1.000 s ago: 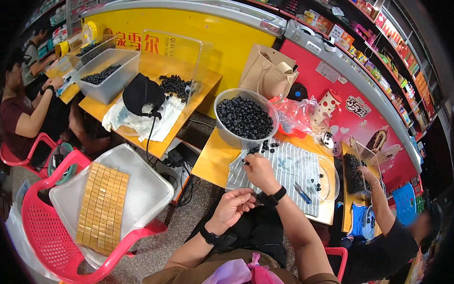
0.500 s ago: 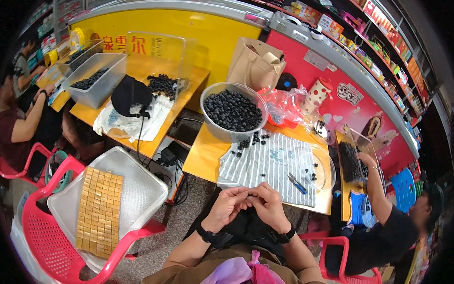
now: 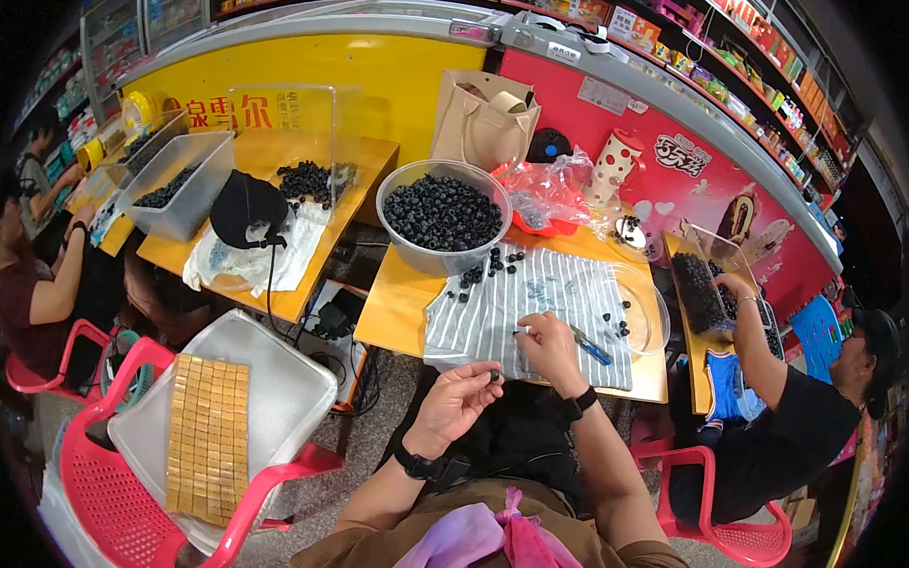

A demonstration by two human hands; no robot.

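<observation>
My left hand [image 3: 453, 402] pinches a small round black part [image 3: 495, 376] between thumb and fingertips, just off the table's near edge. Over the grey-and-white striped cloth [image 3: 476, 323], my right hand [image 3: 552, 351] has its fingertips pinched together beside a dark speck; what they hold is too small to name. Several loose black parts [image 3: 471, 276] lie at the cloth's far left corner. Behind them stands a clear round tub [image 3: 439, 256] heaped with similar black parts. Blue-handled snips [image 3: 591, 347] rest on the cloth right of my right hand.
Right of the cloth lies a clear round lid [image 3: 654, 322] by a few black parts. A red basin in plastic wrap [image 3: 552, 205], a beige bag [image 3: 484, 123] and a dotted cup [image 3: 611, 168] stand behind. A pink chair [image 3: 111, 476] is at left. Other people work on both sides.
My hands were together above my lap. They have parted: the right moved forward onto the striped cloth, while the left stays back with a black part in its fingertips. The view has shifted slightly.
</observation>
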